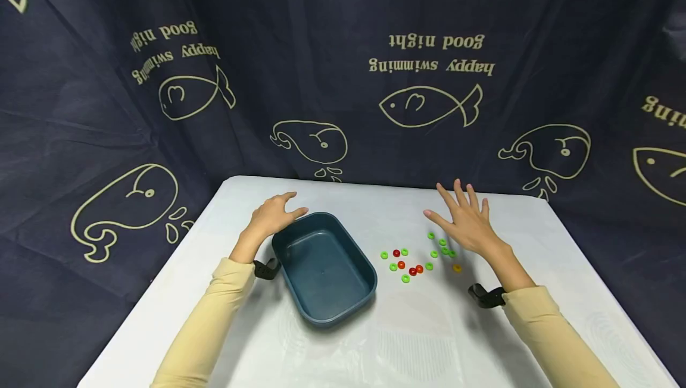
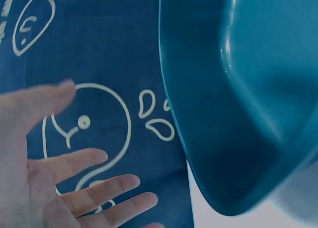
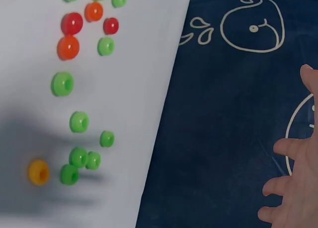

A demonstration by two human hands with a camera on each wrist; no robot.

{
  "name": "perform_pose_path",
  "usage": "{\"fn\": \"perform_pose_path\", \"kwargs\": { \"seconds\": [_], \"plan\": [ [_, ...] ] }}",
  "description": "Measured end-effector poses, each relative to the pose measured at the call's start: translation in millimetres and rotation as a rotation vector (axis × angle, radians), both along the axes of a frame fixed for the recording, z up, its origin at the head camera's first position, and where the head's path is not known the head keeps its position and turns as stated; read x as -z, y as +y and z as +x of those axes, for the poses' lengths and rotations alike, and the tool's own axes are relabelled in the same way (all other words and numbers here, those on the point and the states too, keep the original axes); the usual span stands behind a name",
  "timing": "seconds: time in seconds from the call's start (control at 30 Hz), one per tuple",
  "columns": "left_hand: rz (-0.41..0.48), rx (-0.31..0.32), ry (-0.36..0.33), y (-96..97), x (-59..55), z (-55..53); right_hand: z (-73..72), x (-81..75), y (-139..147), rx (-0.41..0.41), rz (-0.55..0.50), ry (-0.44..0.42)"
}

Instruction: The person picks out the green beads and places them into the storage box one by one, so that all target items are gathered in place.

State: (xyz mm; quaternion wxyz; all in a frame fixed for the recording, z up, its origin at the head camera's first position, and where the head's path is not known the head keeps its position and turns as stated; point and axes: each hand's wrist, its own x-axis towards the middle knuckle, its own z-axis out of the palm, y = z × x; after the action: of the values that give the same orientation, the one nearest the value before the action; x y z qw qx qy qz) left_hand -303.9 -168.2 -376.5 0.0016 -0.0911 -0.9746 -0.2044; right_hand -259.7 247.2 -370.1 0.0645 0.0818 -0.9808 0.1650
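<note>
A dark teal rectangular bin (image 1: 324,275) stands on the white table, its inside bare. By its far left corner is my left hand (image 1: 271,215), fingers extended and holding nothing; whether it touches the rim I cannot tell. The left wrist view shows that hand (image 2: 74,183) with spread fingers beside the bin wall (image 2: 198,114). My right hand (image 1: 466,221) hovers with fingers spread beyond several small beads. Green beads (image 1: 434,254), red beads (image 1: 396,253), orange beads (image 1: 420,269) and one yellow bead (image 1: 457,268) lie scattered on the table between the bin and that hand.
The white table (image 1: 418,340) ends at a dark blue curtain (image 1: 343,78) printed with fish, whales and lettering, which hangs behind and at both sides. Black camera straps (image 1: 485,297) are worn on both wrists.
</note>
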Motion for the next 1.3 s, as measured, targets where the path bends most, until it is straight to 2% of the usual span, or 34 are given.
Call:
{"fn": "perform_pose_path", "kwargs": {
  "seconds": [0.17, 0.37, 0.53, 0.63, 0.8, 0.93, 1.13, 1.3],
  "plan": [
    [0.124, -0.028, -0.066, -13.7, 9.9, -0.8, 1.3, 4.0, -0.6, -0.009, -0.052, -0.028],
    [0.239, -0.037, -0.228, -24.7, 21.0, -0.8, 2.1, 8.7, -1.0, -0.017, -0.082, -0.051],
    [0.345, -0.029, -0.322, -30.3, 26.0, 4.1, 2.0, 12.7, -1.7, -0.025, -0.096, -0.061],
    [0.399, -0.012, -0.354, -33.6, 30.3, 7.9, 1.5, 17.4, -2.0, -0.033, -0.123, -0.076],
    [0.456, -0.002, -0.377, -38.5, 41.2, 11.7, -0.4, 29.1, -2.4, -0.044, -0.217, -0.115],
    [0.491, -0.023, -0.388, -39.6, 46.9, 13.7, -2.0, 39.6, -2.6, -0.050, -0.297, -0.138],
    [0.533, -0.040, -0.394, -40.3, 49.8, 17.7, -2.3, 55.0, -10.9, -0.051, -0.410, -0.099],
    [0.572, -0.029, -0.375, -43.6, 56.1, 20.2, -1.3, 70.7, -28.3, -0.066, -0.473, -0.035]
  ]
}}
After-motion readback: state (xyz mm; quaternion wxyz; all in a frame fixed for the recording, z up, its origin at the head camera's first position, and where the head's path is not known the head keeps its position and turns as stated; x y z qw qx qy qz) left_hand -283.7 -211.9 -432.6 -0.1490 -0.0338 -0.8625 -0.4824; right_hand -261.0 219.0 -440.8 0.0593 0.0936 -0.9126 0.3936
